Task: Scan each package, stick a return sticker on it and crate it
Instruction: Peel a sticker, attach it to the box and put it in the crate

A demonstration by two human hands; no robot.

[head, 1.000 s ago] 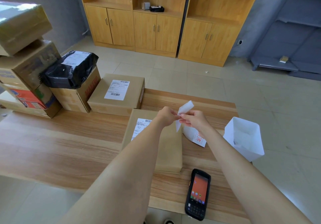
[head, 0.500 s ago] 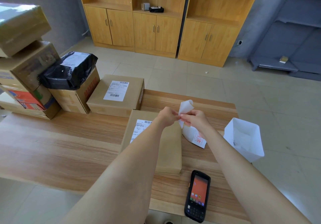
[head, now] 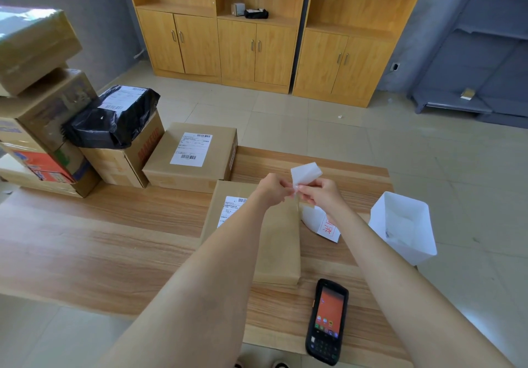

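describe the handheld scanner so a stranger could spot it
Start at the long wooden table, along its near edge. Just nearer than the flat brown package lies the handheld scanner: the only black device there, orange screen up.

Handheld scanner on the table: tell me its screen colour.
Orange-red, on the black handheld scanner; head view.

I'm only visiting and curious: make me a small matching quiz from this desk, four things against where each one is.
Things
1. handheld scanner
2. black bag parcel
3. white slip
4. white bin

Places
A. pinched between the left hand and the right hand
B. at the right end of the table
C. on top of a cardboard box at the left
D. flat on the table near its front edge, screen lit

Pairs: 1-D, 2-C, 3-A, 4-B
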